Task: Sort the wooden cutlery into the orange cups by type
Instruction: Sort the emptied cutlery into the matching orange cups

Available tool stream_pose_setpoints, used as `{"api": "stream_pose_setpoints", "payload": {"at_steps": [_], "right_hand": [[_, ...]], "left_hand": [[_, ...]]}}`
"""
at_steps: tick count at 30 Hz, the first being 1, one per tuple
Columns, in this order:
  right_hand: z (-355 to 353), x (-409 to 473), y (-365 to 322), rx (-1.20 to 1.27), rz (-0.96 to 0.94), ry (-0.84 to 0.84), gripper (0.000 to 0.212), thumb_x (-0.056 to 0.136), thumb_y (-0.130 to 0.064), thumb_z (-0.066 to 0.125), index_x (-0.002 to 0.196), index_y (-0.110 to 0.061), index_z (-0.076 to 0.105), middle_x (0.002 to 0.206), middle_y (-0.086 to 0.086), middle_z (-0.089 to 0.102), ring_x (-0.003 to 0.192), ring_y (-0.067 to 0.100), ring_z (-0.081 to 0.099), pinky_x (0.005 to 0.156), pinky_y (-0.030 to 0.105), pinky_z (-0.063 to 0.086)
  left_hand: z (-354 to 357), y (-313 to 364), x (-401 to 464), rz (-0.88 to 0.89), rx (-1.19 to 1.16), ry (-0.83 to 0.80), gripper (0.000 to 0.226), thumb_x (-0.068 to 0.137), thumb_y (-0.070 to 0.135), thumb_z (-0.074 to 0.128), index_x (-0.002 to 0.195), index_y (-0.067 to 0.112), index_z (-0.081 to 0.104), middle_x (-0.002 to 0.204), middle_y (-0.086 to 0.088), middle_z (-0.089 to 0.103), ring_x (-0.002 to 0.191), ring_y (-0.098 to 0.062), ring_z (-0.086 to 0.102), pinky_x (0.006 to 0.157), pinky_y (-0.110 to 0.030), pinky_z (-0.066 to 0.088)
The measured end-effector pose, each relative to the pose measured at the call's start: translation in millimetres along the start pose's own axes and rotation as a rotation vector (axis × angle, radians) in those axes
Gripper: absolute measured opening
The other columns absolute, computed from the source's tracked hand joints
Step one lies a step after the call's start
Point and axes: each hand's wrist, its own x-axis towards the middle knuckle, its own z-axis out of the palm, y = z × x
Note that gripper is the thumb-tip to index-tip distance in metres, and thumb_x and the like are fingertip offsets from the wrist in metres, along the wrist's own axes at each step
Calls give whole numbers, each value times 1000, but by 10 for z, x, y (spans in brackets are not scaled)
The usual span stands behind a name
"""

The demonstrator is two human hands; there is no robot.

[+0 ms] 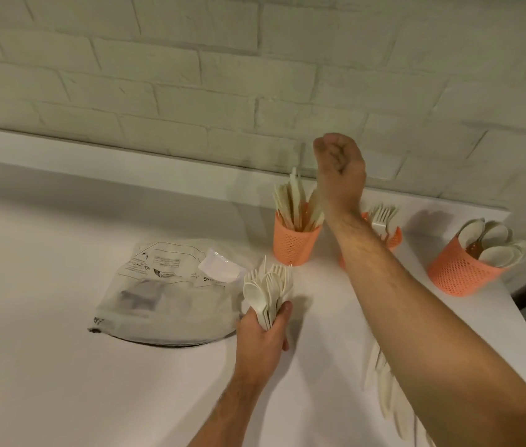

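Pale mixed cutlery, spoons and forks fanned upward, is gripped by the left hand at the worktop's middle. Over the orange cups, the right hand is raised, its fingers curled, apparently empty.

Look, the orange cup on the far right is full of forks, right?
Not forks. In the head view, the orange cup on the far right holds spoons, round bowls up. The forks stand in the middle cup.
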Motion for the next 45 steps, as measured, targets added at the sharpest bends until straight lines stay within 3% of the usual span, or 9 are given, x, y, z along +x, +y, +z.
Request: {"api": "stream_pose_setpoints", "payload": {"at_steps": [4, 9, 12, 20, 26, 30, 35, 41, 45], "right_hand": [[-143, -161, -162, -176, -159, -174, 13, 93, -7, 61, 97, -17, 68, 91, -10, 69, 89, 6, 66, 83, 25, 52], [-350, -517, -363, -533, 77, -1029, 21, 92, -17, 70, 112, -22, 73, 107, -10, 71, 101, 5, 65, 93, 25, 51], [-438, -630, -263, -595, 206, -1256, 28, 91, -24, 71, 119, -21, 71, 108, -8, 73, 103, 3, 67, 99, 26, 51], [-528, -699, -176, -361, 227, -1025, 12, 92, -12, 68, 102, -7, 74, 96, 6, 76, 87, 8, 70, 83, 21, 56], [-511, -361, -480, 98, -61, -309, 20, 96, 3, 59, 96, -13, 70, 87, 14, 71, 75, 21, 67, 68, 25, 56], [-500, 30, -483, -77, -311, -81, 13, 96, -7, 61, 106, -12, 69, 94, 9, 74, 89, 18, 73, 80, 32, 59], [-431, 8, 61, -415, -327, -217, 13, 95, -10, 64, 105, -12, 73, 98, -8, 72, 92, 7, 69, 84, 17, 53], [-519, -204, 165, -820, -425, -258, 29, 94, -38, 55, 114, -25, 71, 110, -3, 70, 101, 21, 63, 86, 34, 45], [-645, -700, -279, -673, 69, -852, 20, 92, -36, 67, 110, -29, 72, 91, -10, 71, 70, -1, 60, 65, 15, 48]], "left_hand": [[-7, -8, 6, 7, 4, -6, 30, 93, 23, 62, 66, 13, 54, 45, -2, 51, 45, -19, 54, 57, -31, 48], [-9, -1, 5, 34, 23, -24, 37, 95, 17, 61, 60, 17, 53, 44, -5, 52, 45, -18, 54, 59, -31, 49], [-24, 13, -10, 45, 14, -37, 32, 95, 18, 59, 64, 12, 56, 45, -7, 54, 47, -18, 54, 61, -28, 49], [-44, 41, -26, 50, -1, -73, 25, 98, 15, 57, 76, 3, 61, 49, -1, 54, 51, -16, 56, 61, -24, 50], [-49, 11, -10, 31, -18, -69, 31, 98, 20, 57, 72, 5, 56, 48, -2, 51, 49, -16, 51, 60, -30, 48], [-45, -5, 23, -12, -78, -79, 23, 92, 30, 61, 75, 16, 55, 55, 8, 43, 50, -14, 38, 52, -32, 36], [-48, 10, 33, -28, -68, -81, 28, 90, 32, 61, 68, 26, 46, 57, 11, 36, 51, -12, 30, 52, -29, 29], [-44, 42, 17, -48, -84, -59, 35, 93, 25, 61, 63, 26, 44, 54, 8, 36, 49, -14, 32, 51, -32, 31], [-35, 45, 17, 0, -40, -49, 36, 96, 21, 59, 63, 28, 49, 53, 12, 41, 50, -11, 37, 53, -31, 35]]}}
